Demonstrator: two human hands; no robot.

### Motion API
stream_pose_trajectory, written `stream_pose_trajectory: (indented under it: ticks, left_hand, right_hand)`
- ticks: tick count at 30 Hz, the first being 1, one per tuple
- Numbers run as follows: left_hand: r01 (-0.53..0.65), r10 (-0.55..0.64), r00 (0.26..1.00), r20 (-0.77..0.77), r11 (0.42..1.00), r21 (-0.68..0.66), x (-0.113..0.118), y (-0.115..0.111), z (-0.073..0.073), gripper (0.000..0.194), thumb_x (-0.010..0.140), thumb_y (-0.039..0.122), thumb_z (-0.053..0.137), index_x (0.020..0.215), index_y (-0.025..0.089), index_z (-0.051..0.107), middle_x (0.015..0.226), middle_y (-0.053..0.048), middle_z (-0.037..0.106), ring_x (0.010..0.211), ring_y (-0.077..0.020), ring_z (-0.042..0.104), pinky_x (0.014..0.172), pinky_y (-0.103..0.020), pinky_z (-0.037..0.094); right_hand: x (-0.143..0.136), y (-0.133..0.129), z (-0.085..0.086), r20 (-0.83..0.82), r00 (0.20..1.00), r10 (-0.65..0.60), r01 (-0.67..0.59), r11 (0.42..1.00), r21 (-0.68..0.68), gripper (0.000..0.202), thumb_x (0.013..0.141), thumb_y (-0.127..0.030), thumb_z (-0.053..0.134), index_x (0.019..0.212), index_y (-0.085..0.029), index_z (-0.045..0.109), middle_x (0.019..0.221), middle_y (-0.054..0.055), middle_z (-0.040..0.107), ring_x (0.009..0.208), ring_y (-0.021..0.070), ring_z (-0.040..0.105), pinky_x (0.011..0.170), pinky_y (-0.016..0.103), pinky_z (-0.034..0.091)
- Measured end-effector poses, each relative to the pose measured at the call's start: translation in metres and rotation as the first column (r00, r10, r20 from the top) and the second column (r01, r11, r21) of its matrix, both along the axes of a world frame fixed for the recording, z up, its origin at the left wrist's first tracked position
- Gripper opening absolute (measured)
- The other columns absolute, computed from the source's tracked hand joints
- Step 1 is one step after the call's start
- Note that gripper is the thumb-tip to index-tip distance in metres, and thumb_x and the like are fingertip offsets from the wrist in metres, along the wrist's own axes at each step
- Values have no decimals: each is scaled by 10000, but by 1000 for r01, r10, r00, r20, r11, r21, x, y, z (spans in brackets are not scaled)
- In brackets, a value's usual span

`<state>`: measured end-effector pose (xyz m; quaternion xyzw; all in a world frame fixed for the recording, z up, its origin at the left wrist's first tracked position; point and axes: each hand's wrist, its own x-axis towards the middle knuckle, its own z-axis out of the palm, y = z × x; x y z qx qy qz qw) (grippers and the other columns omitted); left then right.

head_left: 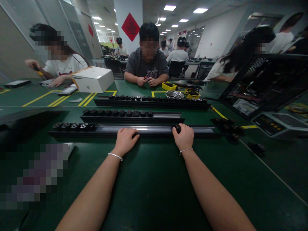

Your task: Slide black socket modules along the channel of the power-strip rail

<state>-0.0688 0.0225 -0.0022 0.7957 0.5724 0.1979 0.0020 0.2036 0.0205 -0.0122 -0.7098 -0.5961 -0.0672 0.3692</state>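
Note:
A long black power strip housing (154,130) lies crosswise before me, its inside shiny. Several black socket modules (75,126) sit in its left end. My left hand (126,139) is closed over the housing near its middle, fingers across the channel and thumb along the near side. Farther right, my right hand (184,136) pinches a black socket module (178,128) at the channel; whether it is seated there I cannot tell. Loose black socket modules (228,128) lie in a heap beyond the housing's right end, and a single module (257,148) lies nearer me.
Behind are a partly filled housing (168,119) and another row of modules (149,102). A white box (96,80), a metal bowl (175,94) and yellow trays (168,86) stand farther back. An open computer case (264,86) stands right. A co-worker (146,61) sits opposite; others sit at both sides.

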Motion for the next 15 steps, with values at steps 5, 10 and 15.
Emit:
stream_pose_trajectory:
  ticks: [5, 10, 15]
  left_hand:
    - [5, -5, 1000, 11, 1000, 1, 0, 0, 0, 253, 857, 389, 450, 978, 259, 631, 1004, -34, 700, 974, -225, 592, 918, -414, 329]
    - [3, -3, 1000, 8, 1000, -7, 0, 0, 1, 257, 855, 388, 449, 980, 260, 634, 1000, -36, 699, 981, -226, 591, 923, -413, 327]
    - [6, -6, 1000, 3, 1000, 2, 0, 0, 1, 261, 856, 388, 452, 984, 252, 633, 1002, -44, 699, 985, -228, 591, 925, -410, 330]
  right_hand:
    - [2, 0, 0, -2, 1000, -18, 18, 1000, -1, 356, 813, -361, 502, 1034, -110, 625, 1077, 155, 647, 1061, 276, 541, 990, 452, 314]
    - [3, 0, 0, 6, 1000, -20, 20, 1000, -7, 363, 817, -356, 502, 1045, -103, 625, 1083, 160, 647, 1060, 276, 546, 986, 449, 323]
    - [4, 1, 0, 14, 1000, -16, 16, 1000, -10, 372, 818, -357, 502, 1044, -88, 626, 1078, 167, 647, 1054, 273, 548, 978, 437, 336]
